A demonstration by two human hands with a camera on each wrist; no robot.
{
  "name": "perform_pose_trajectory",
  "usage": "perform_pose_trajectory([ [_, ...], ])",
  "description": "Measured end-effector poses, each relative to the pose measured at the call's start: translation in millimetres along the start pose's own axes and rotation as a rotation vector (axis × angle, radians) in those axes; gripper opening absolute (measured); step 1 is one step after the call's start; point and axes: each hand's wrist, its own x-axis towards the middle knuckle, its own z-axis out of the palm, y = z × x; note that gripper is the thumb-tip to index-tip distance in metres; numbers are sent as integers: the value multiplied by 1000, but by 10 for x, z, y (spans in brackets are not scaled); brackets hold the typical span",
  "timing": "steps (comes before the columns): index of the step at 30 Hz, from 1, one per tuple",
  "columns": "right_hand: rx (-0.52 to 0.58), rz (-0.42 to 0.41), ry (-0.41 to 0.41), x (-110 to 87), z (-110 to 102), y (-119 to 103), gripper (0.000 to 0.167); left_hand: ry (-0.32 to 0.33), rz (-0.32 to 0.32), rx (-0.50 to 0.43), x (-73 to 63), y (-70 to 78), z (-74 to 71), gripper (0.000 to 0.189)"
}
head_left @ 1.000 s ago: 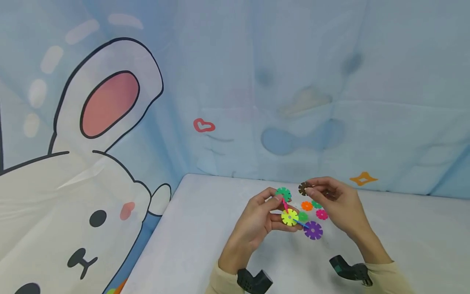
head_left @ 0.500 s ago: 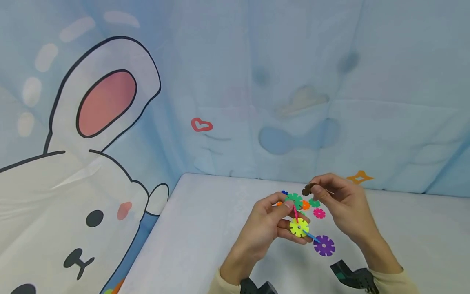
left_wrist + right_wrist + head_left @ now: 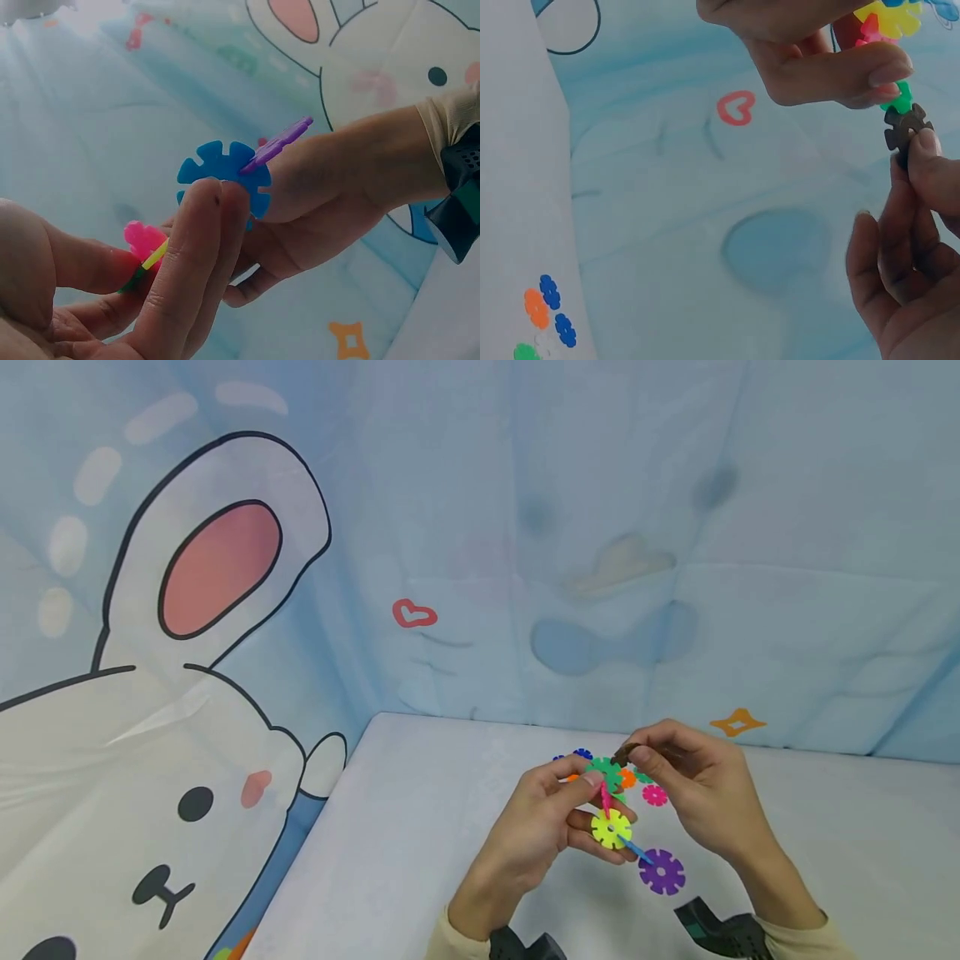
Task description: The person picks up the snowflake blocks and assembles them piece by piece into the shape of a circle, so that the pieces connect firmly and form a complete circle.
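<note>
Far left, head view: backdrop with a printed rabbit [image 3: 202,735]. Right of it, the white tabletop [image 3: 420,810].

Left hand [image 3: 542,817]: thumb and forefinger pinch the green disc [image 3: 606,772], raised above the tabletop. Left wrist view shows two other fingers stretched in front of the blue disc [image 3: 217,159].

Past the left hand, on the tabletop: loose blue discs [image 3: 582,752], partly hidden.

Held chain: green disc, then pink disc [image 3: 606,797] seen near edge-on, yellow disc [image 3: 611,830], blue disc, and purple disc [image 3: 662,872] at the free lower end. Five pieces appear slotted together, neighbours set crosswise; judged done to this point.

At the chain's upper end: brown disc [image 3: 904,129]. In the right wrist view its edge meets the green disc; cannot tell whether the slots have engaged. Judged step in hand: joining this sixth piece.

Behind, partly covered: a loose orange disc [image 3: 628,778] and, further right, a loose pink disc [image 3: 655,795], both unattached.

Right hand [image 3: 705,789]: thumb and fingertips pinch the brown disc; remaining fingers bent, holding nothing visible.

Remaining, as judged: seating the brown disc. Loose pieces are unused; whether the chain needs them cannot be told. Work looks partway along.
</note>
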Motion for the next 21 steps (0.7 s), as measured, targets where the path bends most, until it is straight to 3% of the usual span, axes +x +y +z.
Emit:
perform_pose_trajectory([
  [8,-126,-127,48,14,47,9,30,7,-15,88,4,26,-58,26],
  [21,-191,-148,73,12,132,59,36,29,-58,47,38,3,-122,20],
])
